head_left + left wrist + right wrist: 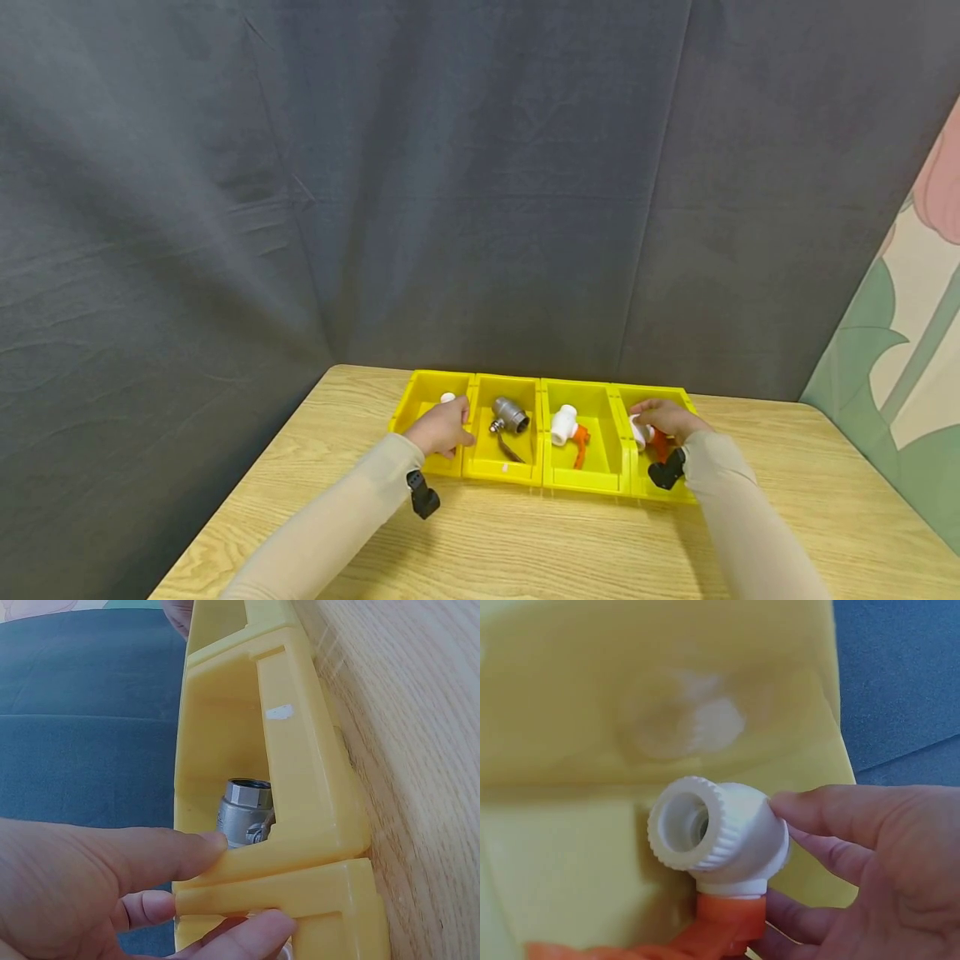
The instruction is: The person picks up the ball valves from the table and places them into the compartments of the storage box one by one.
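Note:
In the head view my left hand (441,427) is at the walls between the first and second yellow bins. The left wrist view shows its thumb on the second bin's side of the bin wall (262,859) and fingers on the first bin's side, gripping the wall between. Beside the thumb lies a metal ball valve (241,810). Inside the rightmost bin (651,388), my right hand (667,417) holds a white plastic ball valve (757,832) with an orange handle (731,919). Its thumb touches the white body, with fingers behind.
Another white valve (562,425) with an orange handle lies in the third bin. A white piece (447,397) shows in the first bin, partly hidden by my left hand. The bins stand in a row on a wooden table (510,542), before a dark curtain (480,208).

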Demonstrator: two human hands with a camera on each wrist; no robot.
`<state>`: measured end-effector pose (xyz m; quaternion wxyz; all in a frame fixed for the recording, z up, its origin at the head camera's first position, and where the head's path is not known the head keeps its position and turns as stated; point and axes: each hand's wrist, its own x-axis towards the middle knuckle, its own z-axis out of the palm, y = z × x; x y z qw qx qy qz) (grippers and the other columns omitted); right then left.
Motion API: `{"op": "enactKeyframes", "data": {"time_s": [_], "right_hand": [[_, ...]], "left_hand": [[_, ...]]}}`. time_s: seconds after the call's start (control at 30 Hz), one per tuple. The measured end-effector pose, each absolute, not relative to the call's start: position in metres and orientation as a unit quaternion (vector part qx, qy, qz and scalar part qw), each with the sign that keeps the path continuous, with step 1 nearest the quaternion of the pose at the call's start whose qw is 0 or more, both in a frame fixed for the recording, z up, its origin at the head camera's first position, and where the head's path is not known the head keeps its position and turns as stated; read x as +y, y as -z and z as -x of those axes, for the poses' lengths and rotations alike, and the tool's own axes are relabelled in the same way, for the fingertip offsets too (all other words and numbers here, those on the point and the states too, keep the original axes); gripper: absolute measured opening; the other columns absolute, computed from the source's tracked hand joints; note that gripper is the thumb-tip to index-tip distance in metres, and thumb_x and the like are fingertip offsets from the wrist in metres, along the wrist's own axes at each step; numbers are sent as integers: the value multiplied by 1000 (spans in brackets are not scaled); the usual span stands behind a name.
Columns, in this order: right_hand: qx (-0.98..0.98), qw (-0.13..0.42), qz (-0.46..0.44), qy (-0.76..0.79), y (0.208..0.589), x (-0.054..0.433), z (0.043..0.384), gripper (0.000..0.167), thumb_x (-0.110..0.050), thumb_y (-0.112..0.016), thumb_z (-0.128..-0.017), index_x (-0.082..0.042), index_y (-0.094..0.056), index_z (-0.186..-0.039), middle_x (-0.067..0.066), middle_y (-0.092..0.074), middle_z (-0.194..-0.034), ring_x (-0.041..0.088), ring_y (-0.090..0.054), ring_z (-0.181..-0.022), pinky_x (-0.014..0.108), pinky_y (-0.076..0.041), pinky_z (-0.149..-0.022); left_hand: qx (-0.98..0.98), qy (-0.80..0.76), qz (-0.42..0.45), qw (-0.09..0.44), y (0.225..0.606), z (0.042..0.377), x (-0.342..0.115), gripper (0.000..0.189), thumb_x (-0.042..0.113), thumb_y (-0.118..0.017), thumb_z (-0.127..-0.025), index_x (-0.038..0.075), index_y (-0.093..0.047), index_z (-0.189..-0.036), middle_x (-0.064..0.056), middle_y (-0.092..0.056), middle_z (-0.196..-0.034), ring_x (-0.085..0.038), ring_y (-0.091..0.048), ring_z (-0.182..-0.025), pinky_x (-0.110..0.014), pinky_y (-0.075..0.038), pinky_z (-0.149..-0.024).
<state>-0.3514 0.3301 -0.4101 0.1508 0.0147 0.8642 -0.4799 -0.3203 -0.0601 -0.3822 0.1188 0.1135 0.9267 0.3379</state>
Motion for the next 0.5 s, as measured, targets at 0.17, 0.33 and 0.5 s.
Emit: {"op": "enactKeyframes", "data": {"time_s": [0.17,0.33,0.5], "right_hand": [[872,147,-10,467,406,329,351,36,-13,-47,-99,13,-44,-124,8,-56,-90,20,-56,-78,34,-51,-69],[882,147,-17,448,401,328,351,36,-20,-46,-100,10,-49,-120,7,-53,-93,22,-50,-87,36,-45,-74],[891,158,-13,425,392,329,351,37,-22,-45,-101,8,-50,-121,17,-53,-106,35,-51,-100,46,-45,-83]], "left_hand": [[929,-333,-113,119,381,320,-60,31,7,-73,-85,2,-45,-95,-4,-37,-74,-16,-44,-54,-22,-44,-46],[931,-326,-115,117,381,320,-60,31,7,-74,-85,3,-44,-93,-4,-38,-74,-16,-45,-54,-23,-46,-47],[929,-331,-114,119,382,321,-60,31,7,-74,-85,4,-43,-92,-4,-38,-74,-16,-44,-54,-23,-45,-47]]}}
